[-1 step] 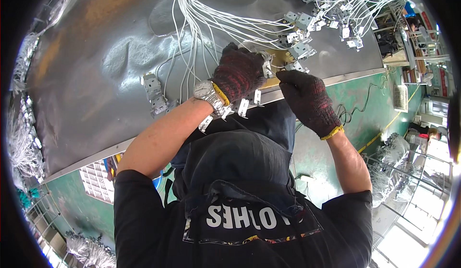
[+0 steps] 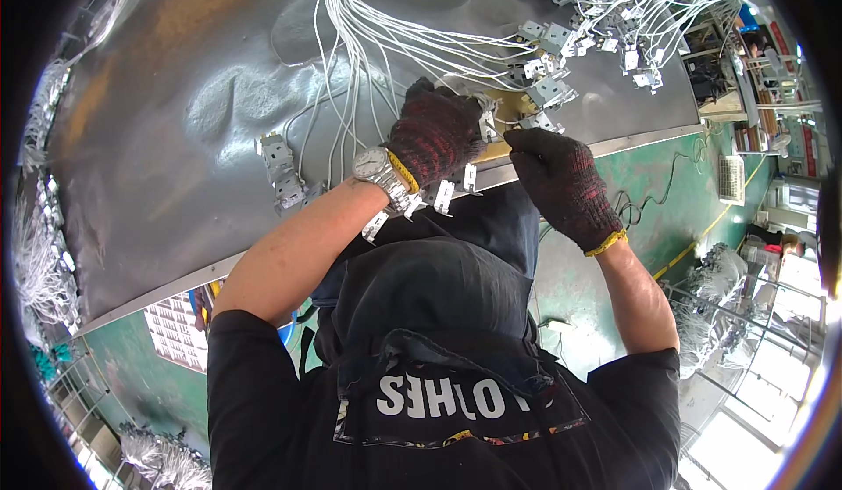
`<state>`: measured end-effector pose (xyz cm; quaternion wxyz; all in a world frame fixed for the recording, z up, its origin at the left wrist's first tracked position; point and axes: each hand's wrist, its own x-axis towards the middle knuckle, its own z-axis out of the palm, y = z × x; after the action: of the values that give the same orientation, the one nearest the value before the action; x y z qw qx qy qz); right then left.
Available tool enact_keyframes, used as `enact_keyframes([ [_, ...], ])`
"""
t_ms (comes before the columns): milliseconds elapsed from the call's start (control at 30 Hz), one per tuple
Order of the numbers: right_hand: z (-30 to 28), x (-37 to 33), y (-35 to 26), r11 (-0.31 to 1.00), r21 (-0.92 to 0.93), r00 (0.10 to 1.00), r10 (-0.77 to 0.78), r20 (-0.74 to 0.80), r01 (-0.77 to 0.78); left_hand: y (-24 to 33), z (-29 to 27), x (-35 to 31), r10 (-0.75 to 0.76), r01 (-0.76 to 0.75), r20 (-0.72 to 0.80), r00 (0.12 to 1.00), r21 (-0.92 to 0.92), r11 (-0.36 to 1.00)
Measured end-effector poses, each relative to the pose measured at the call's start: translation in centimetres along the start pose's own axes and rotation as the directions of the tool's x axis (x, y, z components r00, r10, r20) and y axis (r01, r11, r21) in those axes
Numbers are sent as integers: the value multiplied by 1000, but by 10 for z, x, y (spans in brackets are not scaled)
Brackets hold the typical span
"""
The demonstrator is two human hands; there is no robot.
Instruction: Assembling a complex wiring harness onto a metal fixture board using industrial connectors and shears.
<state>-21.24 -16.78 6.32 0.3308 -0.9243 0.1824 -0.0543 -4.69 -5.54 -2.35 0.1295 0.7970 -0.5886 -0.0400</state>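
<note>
Nothing has moved: left hand (image 2: 436,132) and right hand (image 2: 561,183), both closed, pinch a connector (image 2: 537,122); wires (image 2: 386,42) crowd the table (image 2: 175,139).

Daylight is entering from the windows (image 2: 789,358) low and far right of the gloved hands, overexposing that corner. The grey bench sheet (image 2: 175,139) beyond and left of the grip is showing soft sheen and shallow shadows in its dents. Fisheye distortion is bending the bench edge (image 2: 614,143), and a black vignette is ringing the frame. The centre is staying sharp; the rim is blurring.
</note>
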Motion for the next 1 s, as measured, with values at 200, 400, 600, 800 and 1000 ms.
enact_keyframes([
  [200, -4, 0, -3, 999, -21, 999, 31, 35, -30, -1, 4, -1, 23, -23, -58, 998, -2, 1000],
  [400, -6, 1, -5, 998, -1, 996, 65, 57, -65, -5, 15, -1, 23, -27, -118, 993, -29, 999],
  [600, -10, 3, -6, 997, 6, 995, 77, 68, -77, -3, 10, -2, 28, -31, -117, 993, -25, 999],
  [800, -12, 5, -8, 995, 16, 991, 98, 91, -99, 0, -5, 0, -19, 24, 69, 997, -74, 997],
  [1000, -10, 6, -7, 995, 16, 992, 94, 79, -95, -4, 2, -4, 15, -16, -16, 1000, -74, 997],
])
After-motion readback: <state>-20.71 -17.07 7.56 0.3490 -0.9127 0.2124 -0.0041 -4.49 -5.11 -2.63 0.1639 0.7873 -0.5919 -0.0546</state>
